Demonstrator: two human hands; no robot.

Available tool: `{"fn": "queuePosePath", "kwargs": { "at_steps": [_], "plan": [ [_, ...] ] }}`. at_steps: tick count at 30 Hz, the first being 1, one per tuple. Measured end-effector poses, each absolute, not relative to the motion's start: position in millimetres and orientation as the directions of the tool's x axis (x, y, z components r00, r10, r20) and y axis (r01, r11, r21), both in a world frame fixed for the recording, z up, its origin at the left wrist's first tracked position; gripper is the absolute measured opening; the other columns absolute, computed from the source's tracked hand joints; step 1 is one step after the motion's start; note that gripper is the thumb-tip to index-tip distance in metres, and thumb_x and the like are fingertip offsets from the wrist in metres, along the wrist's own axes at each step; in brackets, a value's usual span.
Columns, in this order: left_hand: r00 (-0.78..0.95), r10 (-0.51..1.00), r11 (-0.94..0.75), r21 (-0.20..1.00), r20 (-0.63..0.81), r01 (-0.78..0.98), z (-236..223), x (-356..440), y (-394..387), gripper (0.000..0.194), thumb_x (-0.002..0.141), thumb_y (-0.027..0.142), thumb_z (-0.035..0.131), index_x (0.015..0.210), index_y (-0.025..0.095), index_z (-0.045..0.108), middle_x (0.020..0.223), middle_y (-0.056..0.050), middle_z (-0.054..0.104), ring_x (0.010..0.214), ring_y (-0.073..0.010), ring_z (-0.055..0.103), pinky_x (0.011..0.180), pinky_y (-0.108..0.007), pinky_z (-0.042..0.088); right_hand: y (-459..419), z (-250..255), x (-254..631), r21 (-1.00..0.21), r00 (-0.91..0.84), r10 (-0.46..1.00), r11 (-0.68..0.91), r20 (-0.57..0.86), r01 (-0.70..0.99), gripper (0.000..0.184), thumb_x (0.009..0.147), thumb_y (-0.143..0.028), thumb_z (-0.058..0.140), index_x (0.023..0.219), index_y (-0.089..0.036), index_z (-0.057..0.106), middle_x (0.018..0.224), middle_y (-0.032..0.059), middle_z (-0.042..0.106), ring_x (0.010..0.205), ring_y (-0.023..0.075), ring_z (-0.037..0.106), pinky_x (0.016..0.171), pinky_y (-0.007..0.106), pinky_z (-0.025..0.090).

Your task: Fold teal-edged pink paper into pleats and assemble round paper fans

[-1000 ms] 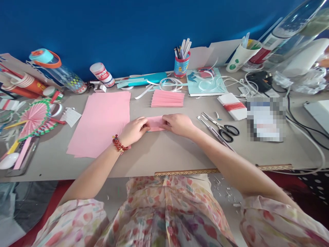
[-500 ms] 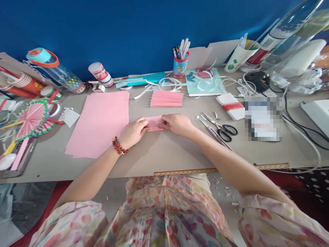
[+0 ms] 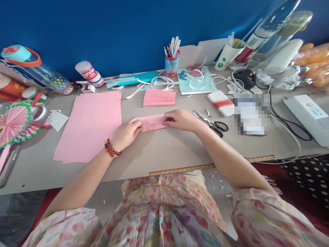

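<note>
A narrow folded strip of pink paper (image 3: pixel 153 122) lies across the desk in front of me. My left hand (image 3: pixel 128 132) pinches its left end, with the wrist in a red bead bracelet resting by the large pink sheets (image 3: pixel 88 127). At the strip's right end, my right hand (image 3: pixel 181 120) has thumb and fingers closed on the paper. Just beyond the strip sits a pile of pleated pink paper pieces (image 3: pixel 159 97). Black-handled scissors (image 3: pixel 218 127) lie to the right of my right hand, partly hidden by the forearm.
Along the blue wall stand a water bottle (image 3: pixel 51 77), a white-and-red jar (image 3: pixel 89 73), a pen cup (image 3: pixel 171 63) and a paper cup (image 3: pixel 228 56). A pink paper fan (image 3: pixel 15 120) lies left. Thread on a white card (image 3: pixel 221 103), cables and a power strip (image 3: pixel 308 116) are right.
My right hand has slid toward the right end of the strip, so more pink paper shows between my hands. The view has turned a little to the right.
</note>
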State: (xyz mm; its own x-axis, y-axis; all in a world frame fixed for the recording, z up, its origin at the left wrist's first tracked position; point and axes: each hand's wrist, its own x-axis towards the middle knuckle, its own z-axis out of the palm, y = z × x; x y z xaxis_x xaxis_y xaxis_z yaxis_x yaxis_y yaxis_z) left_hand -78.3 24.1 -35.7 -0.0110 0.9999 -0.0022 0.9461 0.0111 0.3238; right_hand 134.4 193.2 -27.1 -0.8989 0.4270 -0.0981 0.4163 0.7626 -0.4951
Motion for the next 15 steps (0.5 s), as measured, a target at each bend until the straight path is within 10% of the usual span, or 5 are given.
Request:
{"fn": "queuePosePath", "kwargs": {
  "at_steps": [15],
  "plan": [
    [-0.025,0.999,0.030,0.281,-0.023,0.959,-34,-77,25,0.019,0.099,0.030,0.043,0.089,0.020,0.055,0.099,-0.003,0.060,0.078,-0.0175,0.059,0.061,-0.027,0.036,202,-29,138,-0.365,-0.967,0.253,0.897,-0.035,0.248,0.020,0.092,-0.033,0.054,0.079,-0.019,0.059,0.088,0.0022,0.062,0.077,0.0147,0.052,0.060,0.024,0.026]
  ]
}}
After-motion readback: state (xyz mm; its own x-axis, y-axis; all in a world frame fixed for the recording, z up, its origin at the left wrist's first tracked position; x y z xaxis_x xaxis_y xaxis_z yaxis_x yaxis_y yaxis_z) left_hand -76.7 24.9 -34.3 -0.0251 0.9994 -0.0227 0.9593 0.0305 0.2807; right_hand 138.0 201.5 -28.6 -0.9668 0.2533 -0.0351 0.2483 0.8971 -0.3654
